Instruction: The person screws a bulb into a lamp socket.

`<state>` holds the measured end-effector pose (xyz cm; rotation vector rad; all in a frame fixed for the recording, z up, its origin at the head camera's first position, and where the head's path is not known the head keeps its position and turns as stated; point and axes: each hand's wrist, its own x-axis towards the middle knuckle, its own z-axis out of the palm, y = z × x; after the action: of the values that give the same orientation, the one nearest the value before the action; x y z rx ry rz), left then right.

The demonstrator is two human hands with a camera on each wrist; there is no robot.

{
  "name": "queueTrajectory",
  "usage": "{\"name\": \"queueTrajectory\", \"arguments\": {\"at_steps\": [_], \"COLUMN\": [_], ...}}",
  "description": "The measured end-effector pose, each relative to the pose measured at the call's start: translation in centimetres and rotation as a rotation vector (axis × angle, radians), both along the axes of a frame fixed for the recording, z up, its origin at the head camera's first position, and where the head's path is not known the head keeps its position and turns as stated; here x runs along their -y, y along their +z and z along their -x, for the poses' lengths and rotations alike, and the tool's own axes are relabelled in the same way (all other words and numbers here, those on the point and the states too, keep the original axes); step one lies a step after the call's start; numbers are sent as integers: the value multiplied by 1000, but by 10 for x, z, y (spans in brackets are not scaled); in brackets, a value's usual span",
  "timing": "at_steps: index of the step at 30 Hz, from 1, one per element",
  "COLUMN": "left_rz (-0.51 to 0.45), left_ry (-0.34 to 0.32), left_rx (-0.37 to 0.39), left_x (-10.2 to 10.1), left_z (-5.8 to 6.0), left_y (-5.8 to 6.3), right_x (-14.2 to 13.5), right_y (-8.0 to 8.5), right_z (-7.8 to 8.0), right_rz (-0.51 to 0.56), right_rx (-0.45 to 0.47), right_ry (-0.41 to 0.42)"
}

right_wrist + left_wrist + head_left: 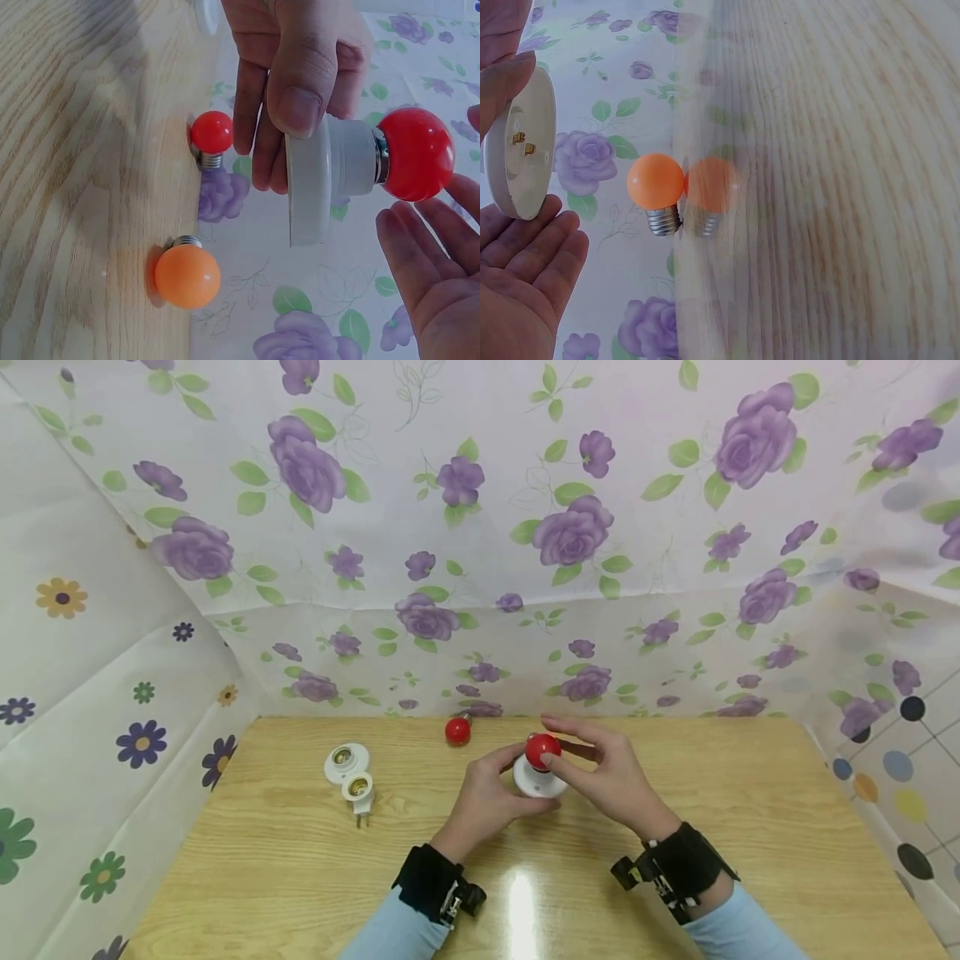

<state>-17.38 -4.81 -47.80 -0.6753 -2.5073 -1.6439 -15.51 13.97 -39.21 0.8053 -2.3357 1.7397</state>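
Observation:
My left hand (483, 793) grips the round base of a white lamp socket (538, 781) by its edge, thumb on the near side. A red light bulb (417, 154) sits in this socket, a band of its metal thread showing at the mouth. Around the red bulb my right hand (611, 768) curves its fingers, with the thumb against the bulb in the head view. The left wrist view shows the socket's hollow underside (532, 135) with brass screws. Held this way, the socket is tilted.
Near the back edge of the wooden table (300, 877) lie another red bulb (457, 731) and an orange bulb (187, 276), which the head view hides. On the left are a round white socket (335, 767) and a plug-in socket (360, 793) with two prongs. Flowered cloth (480, 568) hangs behind.

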Motion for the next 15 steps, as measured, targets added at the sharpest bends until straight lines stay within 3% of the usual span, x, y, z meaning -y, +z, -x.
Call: {"name": "queueTrajectory", "arguments": {"at_steps": [8,15], "left_rz": [13,7], "left_ry": [2,-6], "left_rx": [5,-10], "left_x": [-2,-2], "left_z": [0,0], "left_y": [0,-2], "right_x": [-7,-9], "right_y": [-26,-30], "right_z": [12,14], "right_rz": [-48,-59], "right_rx": [44,34], "right_ry": [49,52]}}
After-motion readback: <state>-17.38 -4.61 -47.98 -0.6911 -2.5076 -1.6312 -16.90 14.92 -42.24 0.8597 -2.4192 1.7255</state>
